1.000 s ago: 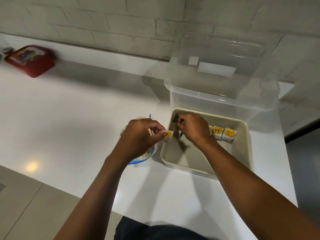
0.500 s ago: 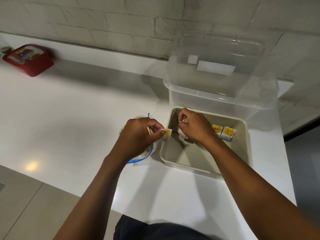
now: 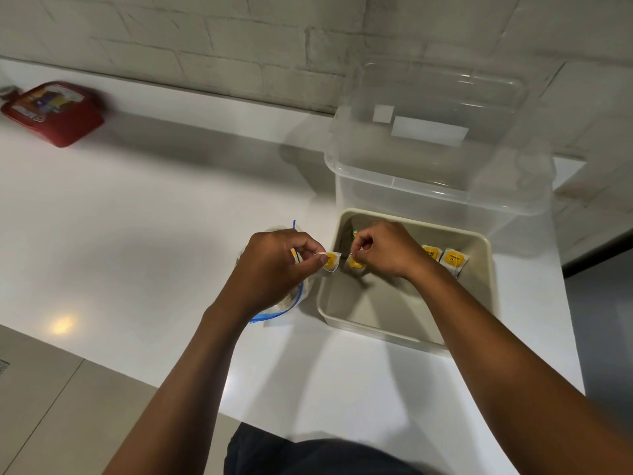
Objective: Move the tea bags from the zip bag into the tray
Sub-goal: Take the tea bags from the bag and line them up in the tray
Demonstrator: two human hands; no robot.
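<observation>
A beige tray (image 3: 394, 323) sits on the white counter. Two yellow-labelled tea bags (image 3: 452, 260) stand along its far wall, at the right. My right hand (image 3: 387, 250) hovers over the tray's left part and pinches another tea bag (image 3: 355, 263) by its top. My left hand (image 3: 274, 265) pinches a tea bag (image 3: 330, 261) just left of the tray's rim. Under my left hand lies the clear zip bag (image 3: 284, 303) with a blue seal, mostly hidden.
A tall clear plastic container (image 3: 438, 159) stands directly behind the tray. A red packet (image 3: 54, 111) lies at the far left near the brick wall. The counter's front edge runs diagonally below my arms, with floor tiles beyond it.
My right hand has lifted slightly and shifted a little left, holding its tea bag by the top. My left hand has stayed almost still with its tea bag.
</observation>
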